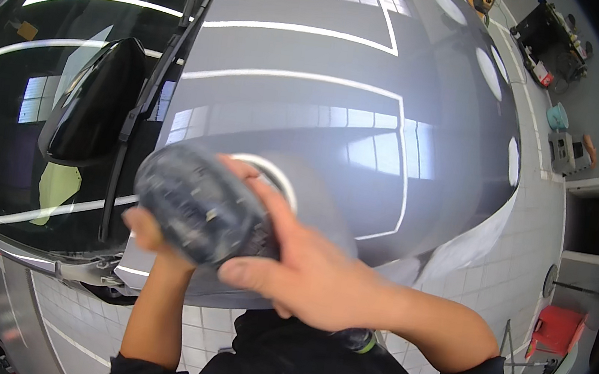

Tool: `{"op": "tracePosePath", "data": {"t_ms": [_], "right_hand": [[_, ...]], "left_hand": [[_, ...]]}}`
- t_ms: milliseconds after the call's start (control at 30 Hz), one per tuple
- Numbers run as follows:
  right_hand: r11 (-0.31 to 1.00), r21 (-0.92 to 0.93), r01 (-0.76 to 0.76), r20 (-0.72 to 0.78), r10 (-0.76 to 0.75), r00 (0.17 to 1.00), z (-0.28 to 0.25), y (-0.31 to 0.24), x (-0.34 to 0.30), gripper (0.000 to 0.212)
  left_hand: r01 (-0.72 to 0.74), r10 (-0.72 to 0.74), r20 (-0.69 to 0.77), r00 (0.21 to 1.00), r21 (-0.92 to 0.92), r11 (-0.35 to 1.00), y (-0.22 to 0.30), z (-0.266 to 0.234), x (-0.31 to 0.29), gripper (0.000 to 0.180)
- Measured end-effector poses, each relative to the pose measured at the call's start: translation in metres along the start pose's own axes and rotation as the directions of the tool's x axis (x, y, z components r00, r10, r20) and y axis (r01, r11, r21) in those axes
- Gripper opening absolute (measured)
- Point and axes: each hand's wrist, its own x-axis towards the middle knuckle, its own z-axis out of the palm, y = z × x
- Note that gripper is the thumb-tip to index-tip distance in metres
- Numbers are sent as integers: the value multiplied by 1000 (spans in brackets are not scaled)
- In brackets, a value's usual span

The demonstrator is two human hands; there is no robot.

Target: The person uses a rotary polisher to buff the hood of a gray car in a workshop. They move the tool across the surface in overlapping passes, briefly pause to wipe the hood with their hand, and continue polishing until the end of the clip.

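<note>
Both my hands are on a dark, scuffed power polisher [206, 205] above the car's glossy grey hood [277, 127]. My right hand [296, 266] wraps round its right end, with the thumb along the near side. At the left end, the fingers of my left hand [146, 231] curl against the body; most of that hand is hidden beneath the tool. A pale ring [282, 177] shows behind the polisher. Whether the tool touches the hood is hidden from this angle.
To the left lie the dark windshield [13, 179], wiper arms [154, 85] and a black mirror housing [98, 104]. White sheeting [461, 250] hangs by the car's front end. Across the tiled floor stand a black cart [553, 42], a blue-green bucket [557, 116] and a red seat [557, 329].
</note>
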Motion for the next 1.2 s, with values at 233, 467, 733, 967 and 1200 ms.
{"op": "tracePosePath", "data": {"t_ms": [233, 467, 733, 967, 1200], "right_hand": [[925, 379, -40, -200, 124, 972, -9, 18, -42, 75], [977, 214, 5, -263, 53, 963, 9, 15, -22, 50], [990, 140, 12, -153, 10, 988, 49, 8, -8, 68], [978, 67, -196, -21, 198, 980, 76, 24, -41, 97], [909, -416, -21, 50, 46, 998, 85, 44, -60, 114]], "left_hand": [[-59, 77, 2, 997, 665, 745, -38, 44, 41, 81], [-89, 165, -72, 984, 601, 794, -22, 27, 49, 77], [-59, 121, -84, 989, 526, 848, 10, 2, -3, 90], [-128, 266, -176, 948, 554, 822, 4, 25, -83, 90], [-290, 402, -64, 913, 591, 752, -2, 33, -119, 79]]}}
